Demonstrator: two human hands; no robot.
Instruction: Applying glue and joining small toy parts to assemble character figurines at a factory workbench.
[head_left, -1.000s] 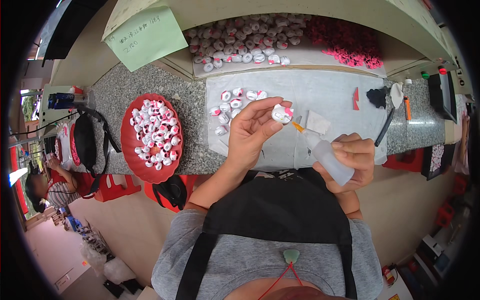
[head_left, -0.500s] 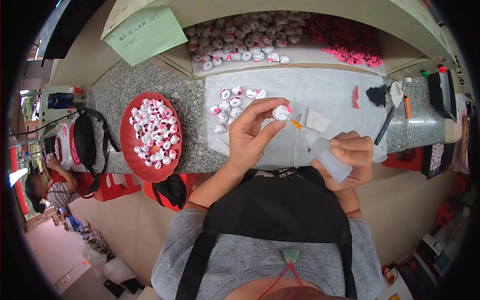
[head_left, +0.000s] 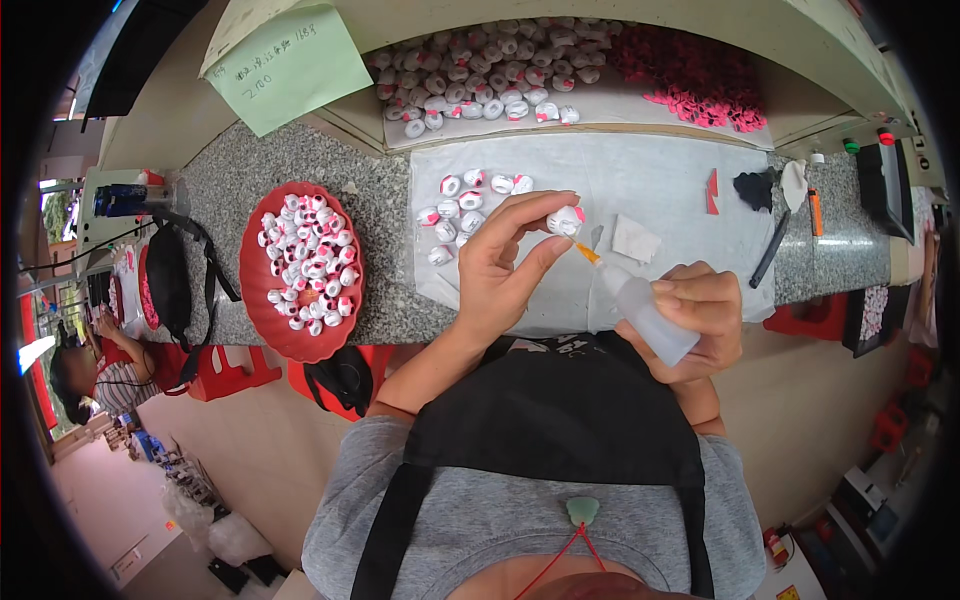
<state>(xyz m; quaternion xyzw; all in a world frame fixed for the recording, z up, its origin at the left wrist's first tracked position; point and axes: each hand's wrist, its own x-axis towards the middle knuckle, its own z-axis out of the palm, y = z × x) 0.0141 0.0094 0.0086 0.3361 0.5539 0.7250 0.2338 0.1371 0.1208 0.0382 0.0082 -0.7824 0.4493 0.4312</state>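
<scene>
head view: our left hand (head_left: 505, 270) pinches a white-and-pink piece (head_left: 564, 222); our right hand (head_left: 708, 315) grasps a bottle (head_left: 648, 322), its orange tip (head_left: 588, 253) now swung closer below that pinch, so we seem to work the piece's lower edge.

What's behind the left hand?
Behind the left hand is the white sheet, with small white-and-pink pieces on it showing past the hand's left side. One looks partly covered. Whether more lie fully behind the hand can't be seen.

Tilted bottle (head_left: 655, 320) perhaps against white piece (head_left: 563, 222)
</scene>
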